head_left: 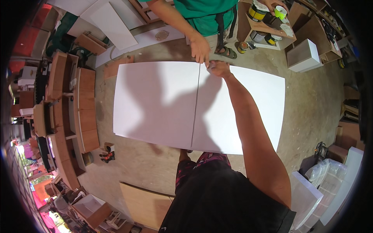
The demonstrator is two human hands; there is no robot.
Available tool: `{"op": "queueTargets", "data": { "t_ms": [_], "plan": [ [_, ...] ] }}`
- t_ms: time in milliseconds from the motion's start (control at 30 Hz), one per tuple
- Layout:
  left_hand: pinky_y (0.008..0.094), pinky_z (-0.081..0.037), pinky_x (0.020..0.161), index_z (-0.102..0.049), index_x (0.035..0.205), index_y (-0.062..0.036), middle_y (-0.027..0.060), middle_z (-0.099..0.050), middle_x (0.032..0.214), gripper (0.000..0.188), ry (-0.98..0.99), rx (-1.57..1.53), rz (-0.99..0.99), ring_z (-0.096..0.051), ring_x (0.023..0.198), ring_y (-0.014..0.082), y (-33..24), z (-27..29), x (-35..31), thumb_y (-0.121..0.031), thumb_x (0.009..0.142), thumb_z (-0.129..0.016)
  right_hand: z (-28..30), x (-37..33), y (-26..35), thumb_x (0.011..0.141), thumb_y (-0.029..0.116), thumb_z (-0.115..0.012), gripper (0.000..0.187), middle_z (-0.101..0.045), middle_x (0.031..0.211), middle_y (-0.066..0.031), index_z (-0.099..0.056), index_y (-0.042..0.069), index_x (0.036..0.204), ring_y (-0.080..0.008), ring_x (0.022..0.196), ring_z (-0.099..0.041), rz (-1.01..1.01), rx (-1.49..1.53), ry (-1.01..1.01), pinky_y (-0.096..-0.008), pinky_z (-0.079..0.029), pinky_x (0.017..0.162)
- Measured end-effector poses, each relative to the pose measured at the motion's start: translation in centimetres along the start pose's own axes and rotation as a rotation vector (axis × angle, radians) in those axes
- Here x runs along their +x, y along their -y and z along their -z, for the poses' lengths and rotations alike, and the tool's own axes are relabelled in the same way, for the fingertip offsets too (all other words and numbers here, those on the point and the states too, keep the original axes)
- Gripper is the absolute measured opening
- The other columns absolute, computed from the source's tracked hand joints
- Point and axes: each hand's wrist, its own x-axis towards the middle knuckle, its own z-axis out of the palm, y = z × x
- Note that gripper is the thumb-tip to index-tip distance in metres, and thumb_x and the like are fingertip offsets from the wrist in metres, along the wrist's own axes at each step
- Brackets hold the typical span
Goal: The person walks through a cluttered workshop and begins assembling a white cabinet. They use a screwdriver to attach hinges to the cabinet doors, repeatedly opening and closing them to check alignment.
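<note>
Black shirt [217, 198] fills lower centre; right hand [220, 69] curls upper centre, hold unclear, left hand unseen; board [159, 105] seems stiff, best edge-gripped.

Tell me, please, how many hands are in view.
3: the person's right hand and a co-worker's hand by the dark line's far end; another hand, upper right. Others may be hidden.

No text could be read with certainty: the label [255, 16] on the black-and-yellow paint can [257, 12] showed print too small for reading.
</note>
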Motion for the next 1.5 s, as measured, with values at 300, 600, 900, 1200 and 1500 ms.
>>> {"op": "queueTargets", "data": {
  "t_ms": [300, 600, 900, 1200, 1500],
  "plan": [
    [0.0358, -0.052, 0.061, -0.067, 0.094, -0.0016, 0.0148, -0.067, 0.074, 0.022, -0.01, 0.004, -0.122, -0.066, 0.066, 0.0214, 3.0, 1.2, -0.5, -0.02, 0.083, -0.061, 0.1, 0.5, 2.9, 0.078, 0.039, -0.059, 0.035, -0.058, 0.118, -0.0115, -0.065, 0.019, 0.106, -0.0335, 0.119, -0.051, -0.055, 0.054, -0.025, -0.0513, -0.035, 0.1],
    [0.0287, -0.053, 0.052, -0.064, 0.106, 0.003, 0.0136, -0.069, 0.076, 0.029, 0.0, -0.228, -0.165, -0.064, 0.054, 0.0175, -10.3, 1.0, -4.6, -0.009, 0.079, -0.063, 2.3, 1.0, 4.6, 0.078, 0.034, -0.062, 0.043, -0.053, 0.131, -0.0049, -0.061, 0.022, 0.119, -0.0293, 0.124, -0.048, -0.137, -0.007, 0.21, -0.0558, -0.032, 0.1],
    [0.026, -0.05, 0.052, -0.064, 0.105, 0.0024, 0.0075, -0.066, 0.069, 0.028, 0.074, -0.079, -0.431, -0.061, 0.055, 0.0111, -20.4, -3.3, -5.0, -0.01, 0.08, -0.063, 0.2, 0.7, 3.4, 0.082, 0.033, -0.055, 0.03, -0.058, 0.123, -0.0109, -0.065, 0.021, 0.108, -0.0323, 0.12, -0.052, -0.08, -0.037, 0.038, -0.0562, -0.038, 0.097],
    [0.0245, -0.051, 0.055, -0.058, 0.116, 0.0011, 0.0071, -0.068, 0.088, 0.035, 0.302, -0.252, -0.503, -0.065, 0.067, 0.0124, -25.4, -8.8, -2.3, -0.011, 0.083, -0.064, -0.6, 4.6, 0.5, 0.079, 0.021, -0.052, 0.021, -0.07, 0.091, -0.006, -0.068, 0.016, 0.092, -0.0232, 0.097, -0.065, 0.114, 0.129, 0.226, -0.035, -0.047, 0.087],
    [0.0261, -0.052, 0.054, -0.054, 0.124, 0.0037, 0.0094, -0.067, 0.09, 0.044, 0.484, -0.232, -0.512, -0.065, 0.062, 0.0146, -31.3, -13.6, -2.1, -0.005, 0.081, -0.062, 5.1, 2.4, 2.6, 0.086, 0.023, -0.048, 0.033, -0.065, 0.109, -0.0116, -0.064, 0.012, 0.113, -0.0299, 0.105, -0.06, 0.046, 0.198, 0.148, -0.0375, -0.046, 0.087]
  ]
}}
